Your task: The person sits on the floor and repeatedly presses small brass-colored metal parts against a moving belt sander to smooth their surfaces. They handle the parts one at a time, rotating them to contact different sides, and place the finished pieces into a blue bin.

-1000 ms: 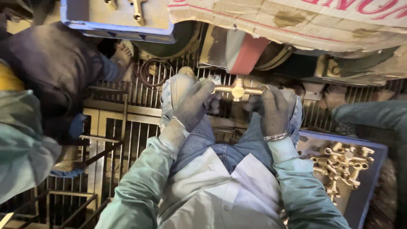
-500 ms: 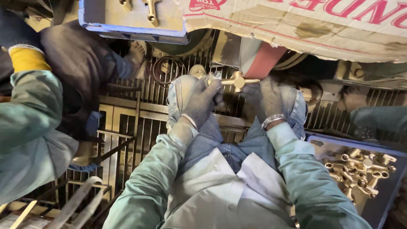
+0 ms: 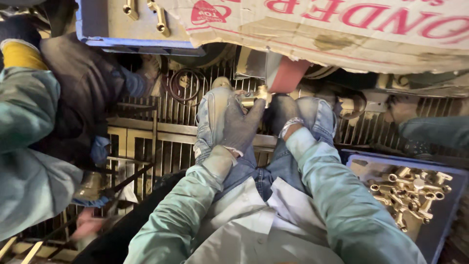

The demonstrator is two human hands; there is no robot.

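left hand (image 3: 238,128) gripping brass fitting (image 3: 254,99), right hand (image 3: 283,115) beside

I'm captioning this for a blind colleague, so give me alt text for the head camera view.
Seen from above, a seated person's gloved left hand and right hand hold a brass fitting over their denim-clad knees. A blue tray of similar brass fittings sits at lower right, and a co-worker's green sleeve fills the left edge.

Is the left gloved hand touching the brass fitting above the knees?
Touching. In the head view, the fingers of the left gloved hand close around the brass fitting, with no gap visible between them.
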